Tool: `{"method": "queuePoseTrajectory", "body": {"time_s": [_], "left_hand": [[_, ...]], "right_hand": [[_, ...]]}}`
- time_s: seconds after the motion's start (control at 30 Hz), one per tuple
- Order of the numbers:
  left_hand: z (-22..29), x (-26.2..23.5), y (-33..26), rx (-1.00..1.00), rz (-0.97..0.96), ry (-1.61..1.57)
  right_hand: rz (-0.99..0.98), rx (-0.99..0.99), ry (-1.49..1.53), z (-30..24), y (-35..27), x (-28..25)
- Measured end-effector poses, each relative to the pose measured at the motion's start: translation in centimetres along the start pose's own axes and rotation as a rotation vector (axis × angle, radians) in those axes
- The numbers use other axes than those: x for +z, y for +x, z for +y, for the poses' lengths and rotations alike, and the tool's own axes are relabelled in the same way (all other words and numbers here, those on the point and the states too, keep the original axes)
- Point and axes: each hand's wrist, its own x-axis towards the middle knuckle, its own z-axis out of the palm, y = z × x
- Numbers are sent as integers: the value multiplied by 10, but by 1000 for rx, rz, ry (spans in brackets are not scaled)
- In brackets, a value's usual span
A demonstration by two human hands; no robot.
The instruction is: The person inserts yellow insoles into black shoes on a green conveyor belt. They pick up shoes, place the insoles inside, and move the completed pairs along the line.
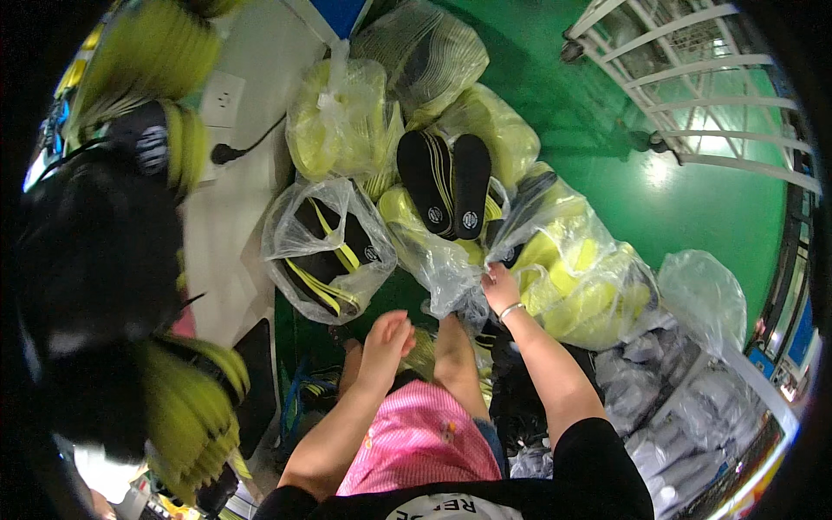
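Two hands at a heap of bagged insoles

Two black foam insoles (pixel 455 184) lie side by side on top of a crumpled clear plastic bag (pixel 442 264) that sits on the green floor (pixel 676 208) just ahead of the person's knees. The right hand (pixel 500 288) has its grip pinched on the gathered plastic of that bag. The left hand (pixel 387 338) hovers near it, fingers loosely spread, holding nothing. To the left stands a smaller clear bag of black and yellow insoles (pixel 328 251); to the right, a bulging clear bag of yellow insoles (pixel 581 277). Behind them rests a knotted bag of pale yellow insoles (pixel 338 121). A white metal rack (pixel 702 95) stands well apart at upper right.
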Motion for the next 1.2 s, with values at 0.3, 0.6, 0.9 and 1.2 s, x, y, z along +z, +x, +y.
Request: {"method": "queuePoseTrajectory", "body": {"time_s": [0.3, 0.6, 0.9, 1.2], "left_hand": [[-31, 83, 298, 433, 321, 400], [-43, 96, 358, 403, 537, 668], [-79, 76, 379, 402, 403, 200], [-70, 72, 365, 210, 273, 254]], "right_hand": [[286, -57, -147, 5, 154, 79], [243, 100, -264, -11, 166, 84], [332, -153, -153, 17, 167, 78], [238, -191, -21, 35, 164, 67]]}}
